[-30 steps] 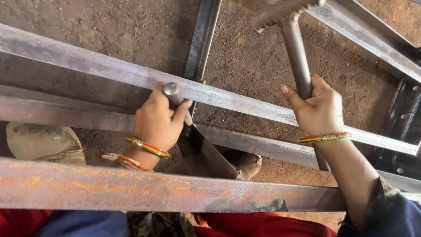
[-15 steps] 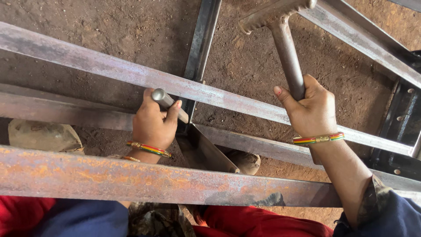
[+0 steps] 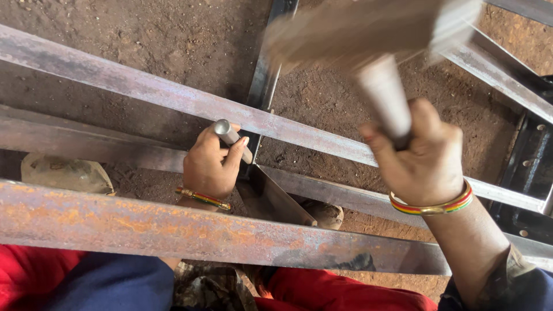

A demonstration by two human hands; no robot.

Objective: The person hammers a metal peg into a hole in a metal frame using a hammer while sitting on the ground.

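Note:
My left hand (image 3: 210,164) grips a short steel chisel (image 3: 226,133), its round top pointing up, its tip down at the joint where a dark cross bar (image 3: 266,75) meets the long bars. My right hand (image 3: 423,155) is closed round the metal handle of a hammer (image 3: 368,34); the hammer head is raised close to the camera and blurred by motion. Both wrists wear striped bangles. A rusty angle bar (image 3: 190,230) crosses in front of my left forearm and hides part of it.
Several long rusty steel bars (image 3: 144,89) run across brown dirt ground (image 3: 144,34). A black bracket (image 3: 530,173) sits at the right edge. Dusty shoes (image 3: 66,173) show below the bars, red cloth (image 3: 34,276) along the bottom.
My right hand has swung the hammer up and toward the camera, its head now large and blurred. My left hand keeps the chisel at the joint, nearly unmoved.

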